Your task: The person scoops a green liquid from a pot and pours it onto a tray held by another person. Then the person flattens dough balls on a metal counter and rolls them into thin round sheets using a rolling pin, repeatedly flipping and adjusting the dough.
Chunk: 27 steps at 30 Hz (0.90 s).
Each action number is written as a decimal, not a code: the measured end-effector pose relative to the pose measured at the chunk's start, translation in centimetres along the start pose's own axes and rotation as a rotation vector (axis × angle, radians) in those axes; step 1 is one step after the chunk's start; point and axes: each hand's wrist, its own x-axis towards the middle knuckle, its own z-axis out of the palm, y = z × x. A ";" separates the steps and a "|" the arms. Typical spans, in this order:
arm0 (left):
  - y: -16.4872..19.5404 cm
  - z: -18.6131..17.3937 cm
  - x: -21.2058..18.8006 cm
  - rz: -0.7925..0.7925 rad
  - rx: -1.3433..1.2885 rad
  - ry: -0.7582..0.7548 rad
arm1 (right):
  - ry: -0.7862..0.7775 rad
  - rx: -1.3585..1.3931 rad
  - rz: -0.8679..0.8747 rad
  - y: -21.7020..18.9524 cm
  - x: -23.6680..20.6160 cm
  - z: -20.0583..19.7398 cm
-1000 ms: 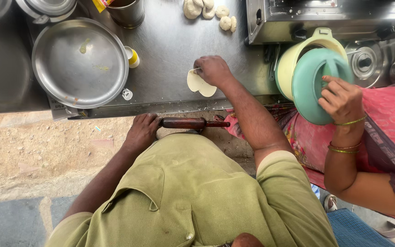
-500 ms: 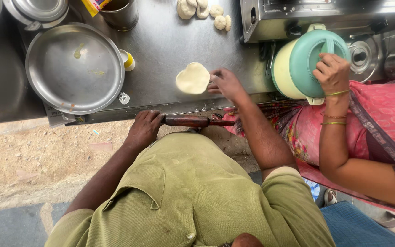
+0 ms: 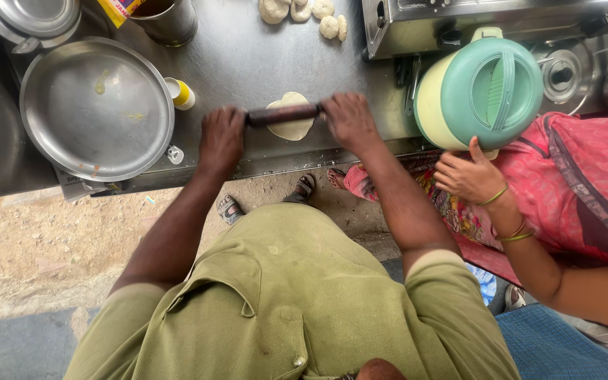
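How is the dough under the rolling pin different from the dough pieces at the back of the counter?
The dough under the rolling pin is one flat, thin disc, pressed by both hands; the dough pieces are several small, thick lumps lying untouched near the stove. Both are pale and rest on the steel counter.

floor: sandy dirt ground [image 3: 58,246] | furniture: grey steel counter [image 3: 248,63] | light: daylight, soft
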 end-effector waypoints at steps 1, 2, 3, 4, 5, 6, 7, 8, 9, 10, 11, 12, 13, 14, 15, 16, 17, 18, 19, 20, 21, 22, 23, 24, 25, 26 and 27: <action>-0.1 0.0 0.7 -0.039 0.005 -0.012 | 0.095 -0.032 -0.027 0.1 0.8 0.8; 0.2 0.1 1.4 -0.026 0.075 0.009 | 0.191 -0.065 -0.052 0.1 1.4 1.6; 0.4 0.2 1.4 -0.011 0.145 0.027 | 0.286 -0.095 -0.076 0.0 1.4 2.4; 0.6 0.2 1.2 0.004 0.213 0.045 | 0.305 -0.074 -0.070 -0.2 0.9 3.0; 0.8 0.2 0.7 0.027 0.198 0.031 | 0.323 -0.051 -0.066 -0.7 -0.1 3.5; 1.1 0.3 -0.8 0.048 0.179 0.012 | 0.334 -0.026 -0.064 -1.2 -1.5 4.0; 1.5 0.4 -2.4 0.068 0.159 -0.006 | 0.244 -0.019 -0.051 -1.7 -3.2 4.3; 1.8 0.5 -3.7 0.072 0.132 -0.023 | 0.164 -0.016 -0.037 -2.0 -4.5 4.5; 2.0 0.6 -4.7 0.081 0.106 -0.034 | 0.090 -0.015 -0.021 -2.1 -5.3 4.5; 2.1 0.7 -4.9 0.088 0.079 -0.050 | 0.072 -0.005 -0.026 -2.1 -5.6 4.5; 2.1 0.7 -4.7 0.055 0.101 -0.090 | 0.048 0.009 -0.026 -1.8 -5.4 4.3; 1.9 0.8 -3.7 0.023 0.121 -0.128 | 0.025 0.020 -0.025 -1.3 -4.7 4.1; 1.6 0.8 -2.1 -0.011 0.144 -0.158 | 0.044 -0.003 -0.011 -0.8 -3.3 3.8; 1.3 0.8 0.1 -0.027 0.159 -0.110 | 0.065 -0.029 -0.001 -0.1 -1.3 3.5; 1.0 0.7 2.4 -0.040 0.174 -0.062 | 0.088 -0.056 0.012 0.4 0.3 3.3; 0.8 0.5 3.9 -0.049 0.190 -0.012 | 0.082 -0.057 0.017 0.8 1.6 3.1; 0.8 0.3 4.6 -0.051 0.191 -0.004 | 0.077 -0.056 0.018 1.0 2.4 3.1; 0.8 0.1 4.8 -0.054 0.192 -0.001 | 0.068 -0.052 0.020 0.9 2.5 3.2; 1.1 -0.2 4.6 -0.056 0.190 -0.002 | 0.082 -0.098 0.009 0.7 1.9 3.3; 1.4 -0.3 3.2 -0.041 0.169 -0.037 | 0.095 -0.144 -0.001 0.2 0.5 3.7; 2.0 -0.5 1.0 -0.024 0.148 -0.069 | 0.112 -0.191 -0.011 -0.3 -1.3 3.9; 2.7 -0.5 -1.3 -0.009 0.124 -0.106 | 0.103 -0.106 -0.012 -0.9 -3.6 4.3; 3.4 -0.5 -3.3 0.000 0.200 -0.174 | 0.088 -0.019 -0.016 -1.6 -5.9 4.7; 3.9 -0.3 -5.0 0.010 0.277 -0.240 | 0.055 -0.020 -0.033 -1.9 -7.5 4.9; 4.1 -0.2 -5.9 0.022 0.356 -0.300 | 0.030 -0.023 -0.051 -2.1 -8.5 4.9; 4.0 -0.1 -6.0 0.027 0.307 -0.254 | 0.009 -0.026 -0.065 -2.0 -8.8 4.9; 3.7 0.0 -5.3 0.034 0.256 -0.215 | -0.014 -0.027 -0.034 -1.8 -8.3 4.7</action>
